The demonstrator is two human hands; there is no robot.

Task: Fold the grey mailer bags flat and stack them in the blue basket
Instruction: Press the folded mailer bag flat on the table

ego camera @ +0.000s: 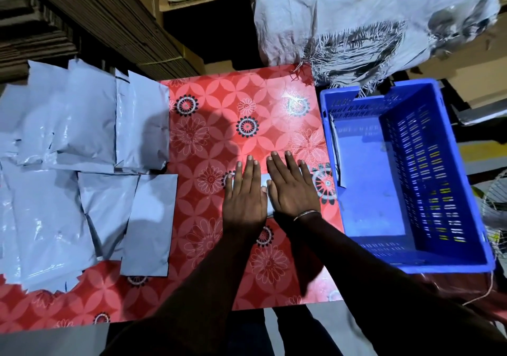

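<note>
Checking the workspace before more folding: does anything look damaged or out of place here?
Yes: the white woven sack behind the blue basket is torn, its frayed threads hanging over the basket's far rim.

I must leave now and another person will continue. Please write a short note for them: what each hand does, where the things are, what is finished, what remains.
Left hand and right hand: both flat, fingers straight, pressing one folded mailer bag on the red table. The bag is almost hidden under the hands.
Unfolded grey mailer bags lie piled on the table's left side.
Blue basket stands to the right of the table; one grey piece leans on its left inner wall, otherwise no stack is visible.
Left to do: put this bag in the basket, then fold and stack the pile.
</note>
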